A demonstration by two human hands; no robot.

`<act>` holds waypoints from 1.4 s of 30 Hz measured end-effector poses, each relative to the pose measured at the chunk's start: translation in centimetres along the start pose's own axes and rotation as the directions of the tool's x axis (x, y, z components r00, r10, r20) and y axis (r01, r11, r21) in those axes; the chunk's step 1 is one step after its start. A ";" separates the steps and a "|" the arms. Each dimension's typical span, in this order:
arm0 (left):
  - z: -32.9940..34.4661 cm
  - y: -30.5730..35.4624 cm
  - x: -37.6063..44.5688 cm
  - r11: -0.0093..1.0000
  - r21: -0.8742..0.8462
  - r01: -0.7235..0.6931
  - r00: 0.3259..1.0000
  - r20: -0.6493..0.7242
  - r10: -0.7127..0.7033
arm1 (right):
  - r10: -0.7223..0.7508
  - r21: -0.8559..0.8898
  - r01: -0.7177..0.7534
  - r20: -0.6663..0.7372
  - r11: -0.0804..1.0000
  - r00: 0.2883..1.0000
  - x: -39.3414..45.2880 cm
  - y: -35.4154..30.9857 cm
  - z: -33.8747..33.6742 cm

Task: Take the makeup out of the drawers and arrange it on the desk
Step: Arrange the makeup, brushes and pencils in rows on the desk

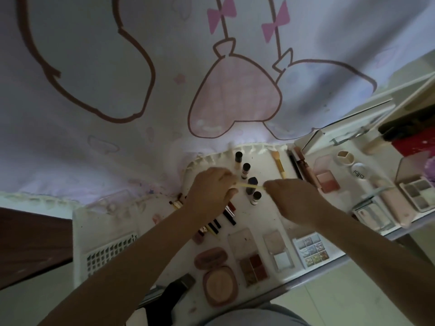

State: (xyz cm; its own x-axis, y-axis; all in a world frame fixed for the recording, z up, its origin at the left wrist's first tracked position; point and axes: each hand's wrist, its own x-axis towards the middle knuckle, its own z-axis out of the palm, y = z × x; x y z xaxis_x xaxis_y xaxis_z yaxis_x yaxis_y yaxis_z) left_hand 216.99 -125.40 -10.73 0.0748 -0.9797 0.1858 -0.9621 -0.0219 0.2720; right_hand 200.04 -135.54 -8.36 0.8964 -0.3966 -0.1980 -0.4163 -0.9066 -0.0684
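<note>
Thin, pale-yellow stick-shaped applicator (250, 186): left hand (209, 188) pinches one end, right hand (292, 197) the other; dark-capped vials (245, 171) just beyond.

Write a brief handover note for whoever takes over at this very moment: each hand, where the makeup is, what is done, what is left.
Left hand and right hand each pinch one end of a thin yellow stick above the small bottles.
Done: palettes, compacts, lipsticks and a brush lie on the desk.
Left: set the stick down; the drawers are out of view, so check them.
</note>
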 end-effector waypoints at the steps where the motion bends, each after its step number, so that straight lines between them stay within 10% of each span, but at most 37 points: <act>1: -0.2 0.3 0.5 0.998 0.008 0.066 0.998 -0.007 -0.066 | 0.117 0.041 -0.118 0.046 0.992 0.992 -0.4 0.7 -0.5; 6: 2.3 -2.1 0.3 0.898 0.031 0.438 0.855 0.293 -0.427 | 0.520 0.170 -0.522 0.061 0.836 0.852 0.0 4.2 1.6; 10: 5.6 -3.9 0.1 0.887 0.114 0.448 0.760 0.473 -0.445 | 0.525 0.203 -0.573 0.247 0.794 0.815 2.2 4.6 6.5; 22: 9.3 -3.6 5.4 0.948 0.317 0.030 0.884 0.433 -0.173 | 0.505 0.305 -0.505 0.083 0.808 0.859 -0.8 4.7 8.6; 31: 8.7 -4.5 5.2 0.909 0.345 -0.233 0.811 0.585 -0.014 | 0.417 0.388 -0.352 -0.096 0.852 0.904 -0.8 3.7 8.6; 37: 5.9 -4.7 1.6 0.982 0.122 -0.142 0.972 0.207 0.115 | 0.260 0.369 -0.115 -0.373 0.923 0.891 -0.6 0.1 5.0; 42: 1.7 -1.7 -2.2 0.972 0.057 -0.229 0.962 -0.136 0.235 | 0.219 0.521 -0.061 -0.247 0.851 0.944 0.1 -4.3 1.8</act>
State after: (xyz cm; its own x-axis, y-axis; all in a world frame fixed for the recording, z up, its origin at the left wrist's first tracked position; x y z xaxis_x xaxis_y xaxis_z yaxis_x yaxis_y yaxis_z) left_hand 218.06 -123.59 -13.20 -0.1178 -0.9210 0.3714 -0.9670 0.1915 0.1681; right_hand 201.64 -131.47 -9.83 0.7924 -0.6087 0.0398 -0.4887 -0.6725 -0.5558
